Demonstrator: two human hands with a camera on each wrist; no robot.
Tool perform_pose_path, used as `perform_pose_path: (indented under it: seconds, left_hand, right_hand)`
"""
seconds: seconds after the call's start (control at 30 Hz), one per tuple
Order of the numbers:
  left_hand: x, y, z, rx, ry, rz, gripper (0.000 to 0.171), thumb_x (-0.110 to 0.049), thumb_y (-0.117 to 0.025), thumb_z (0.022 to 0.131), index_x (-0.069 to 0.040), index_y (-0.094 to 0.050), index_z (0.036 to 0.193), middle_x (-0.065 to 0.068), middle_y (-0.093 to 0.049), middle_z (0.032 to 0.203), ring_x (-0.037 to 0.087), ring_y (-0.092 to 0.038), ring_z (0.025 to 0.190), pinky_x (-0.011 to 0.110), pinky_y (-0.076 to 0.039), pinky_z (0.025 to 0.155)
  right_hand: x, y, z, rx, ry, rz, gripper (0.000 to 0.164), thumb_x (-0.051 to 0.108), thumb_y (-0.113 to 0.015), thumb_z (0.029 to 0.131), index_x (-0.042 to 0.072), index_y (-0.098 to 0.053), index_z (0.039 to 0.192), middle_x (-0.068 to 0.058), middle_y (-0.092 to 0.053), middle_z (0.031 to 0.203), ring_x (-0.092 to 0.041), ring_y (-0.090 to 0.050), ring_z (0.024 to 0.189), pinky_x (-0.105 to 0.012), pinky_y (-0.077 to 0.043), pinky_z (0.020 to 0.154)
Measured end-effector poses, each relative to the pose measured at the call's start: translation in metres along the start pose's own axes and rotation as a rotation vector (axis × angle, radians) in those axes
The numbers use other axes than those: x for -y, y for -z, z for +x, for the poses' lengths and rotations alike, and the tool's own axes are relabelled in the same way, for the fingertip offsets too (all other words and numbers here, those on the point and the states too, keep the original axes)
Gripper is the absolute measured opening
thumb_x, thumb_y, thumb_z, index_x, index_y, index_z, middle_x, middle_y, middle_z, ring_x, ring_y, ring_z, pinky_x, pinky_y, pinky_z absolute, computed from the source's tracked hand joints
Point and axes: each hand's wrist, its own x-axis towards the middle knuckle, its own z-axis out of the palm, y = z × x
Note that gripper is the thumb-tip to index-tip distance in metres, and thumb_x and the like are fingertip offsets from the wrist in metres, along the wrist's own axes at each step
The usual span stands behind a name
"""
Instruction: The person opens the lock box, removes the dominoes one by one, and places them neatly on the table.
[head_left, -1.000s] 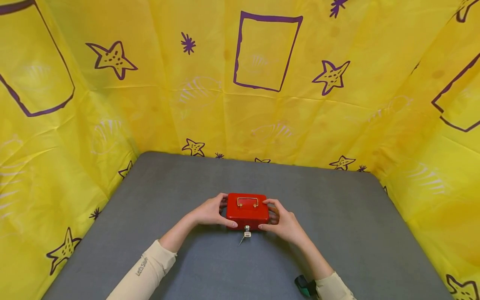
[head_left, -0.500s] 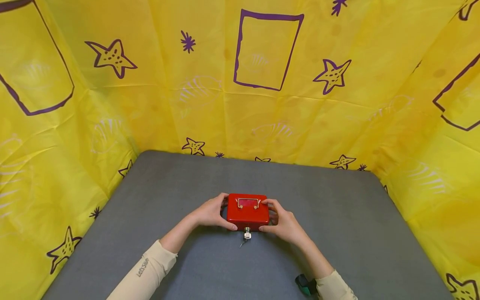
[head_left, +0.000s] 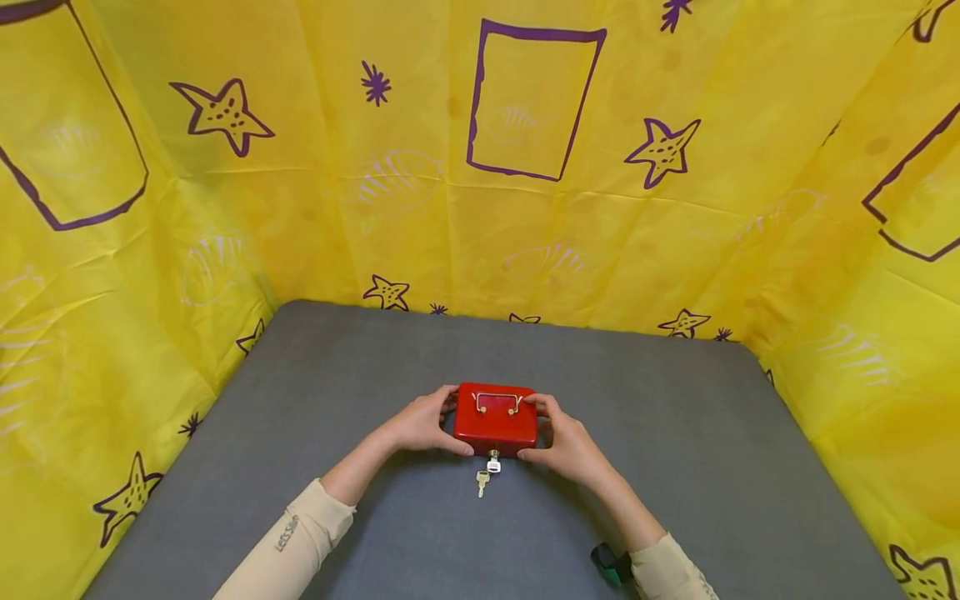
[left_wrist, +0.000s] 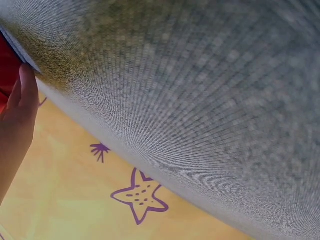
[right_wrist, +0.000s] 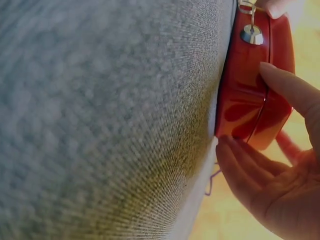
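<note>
A small red cash box (head_left: 497,423) with a folding metal handle (head_left: 497,403) on its lid is held over the middle of the table, its lid closed. My left hand (head_left: 425,425) grips the box's left end, thumb along the front; its fingertips are largely hidden behind the box. On the opposite end, my right hand (head_left: 564,440) grips it, the thumb on the front and one finger at the lid's edge. One key (head_left: 493,466) sits in the front lock (right_wrist: 251,35), and a second key (head_left: 482,482) hangs from it. Only a red corner of the box shows in the left wrist view.
The grey table (head_left: 360,358) extends around the box. Yellow cloth walls (head_left: 420,208) with purple drawings enclose its back and sides. A black and green band (head_left: 611,568) is at the right wrist.
The hanging key has swung and turned, now showing its flat side. The box and both hands have shifted very slightly, with the grip the same.
</note>
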Motion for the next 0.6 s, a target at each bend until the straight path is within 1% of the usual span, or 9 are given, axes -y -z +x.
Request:
perform_pose_path:
  seconds: [0.13, 0.27, 0.33, 0.43, 0.5, 0.6]
  left_hand:
    - [0.000, 0.001, 0.001, -0.005, 0.008, -0.006, 0.099, -0.039, -0.087, 0.070, 0.002, -0.036, 0.144, 0.019, -0.049, 0.142, 0.032, -0.054, 0.124, 0.045, -0.045, 0.102]
    - [-0.001, 0.001, 0.000, -0.002, 0.009, -0.030, 0.097, -0.038, -0.086, 0.072, 0.002, -0.036, 0.144, 0.019, -0.047, 0.143, 0.033, -0.053, 0.125, 0.045, -0.045, 0.102]
    - [-0.001, 0.001, -0.001, 0.001, 0.008, -0.047, 0.097, -0.036, -0.086, 0.072, 0.003, -0.035, 0.145, 0.019, -0.047, 0.144, 0.033, -0.053, 0.126, 0.045, -0.045, 0.101]
    - [0.000, 0.000, -0.001, 0.003, 0.001, -0.069, 0.096, -0.033, -0.087, 0.072, 0.004, -0.035, 0.145, 0.019, -0.046, 0.144, 0.033, -0.052, 0.127, 0.044, -0.044, 0.102]
    - [0.001, 0.000, -0.001, 0.007, -0.010, -0.080, 0.096, -0.031, -0.087, 0.072, 0.004, -0.035, 0.144, 0.020, -0.046, 0.144, 0.033, -0.051, 0.128, 0.044, -0.044, 0.102]
    - [0.003, -0.001, -0.001, 0.014, -0.050, -0.097, 0.093, -0.026, -0.088, 0.072, 0.005, -0.036, 0.143, 0.020, -0.047, 0.144, 0.033, -0.051, 0.127, 0.043, -0.044, 0.103]
  right_hand:
    - [0.001, -0.002, 0.002, -0.030, -0.023, -0.034, 0.086, 0.017, -0.089, 0.070, 0.013, -0.038, 0.139, -0.010, -0.052, 0.134, -0.028, -0.057, 0.115, -0.044, -0.053, 0.091]
    - [0.002, -0.001, 0.005, -0.035, -0.017, -0.098, 0.099, 0.021, -0.090, 0.068, 0.012, -0.031, 0.147, -0.011, -0.041, 0.144, -0.029, -0.044, 0.129, -0.050, -0.046, 0.099]
    - [0.002, 0.000, 0.007, -0.014, -0.003, -0.122, 0.104, 0.023, -0.090, 0.068, 0.013, -0.028, 0.151, -0.011, -0.035, 0.150, -0.030, -0.036, 0.136, -0.052, -0.042, 0.103]
    - [0.002, 0.002, 0.010, 0.028, 0.041, -0.138, 0.106, 0.026, -0.089, 0.069, 0.009, -0.027, 0.153, -0.012, -0.028, 0.157, -0.031, -0.029, 0.141, -0.054, -0.036, 0.107]
    - [0.002, 0.004, 0.011, 0.057, 0.066, -0.148, 0.106, 0.027, -0.089, 0.070, 0.006, -0.027, 0.153, -0.014, -0.025, 0.158, -0.032, -0.026, 0.143, -0.055, -0.034, 0.108]
    - [0.001, 0.004, 0.012, 0.079, 0.089, -0.165, 0.104, 0.028, -0.088, 0.071, 0.003, -0.028, 0.152, -0.015, -0.025, 0.158, -0.032, -0.026, 0.144, -0.054, -0.033, 0.109]
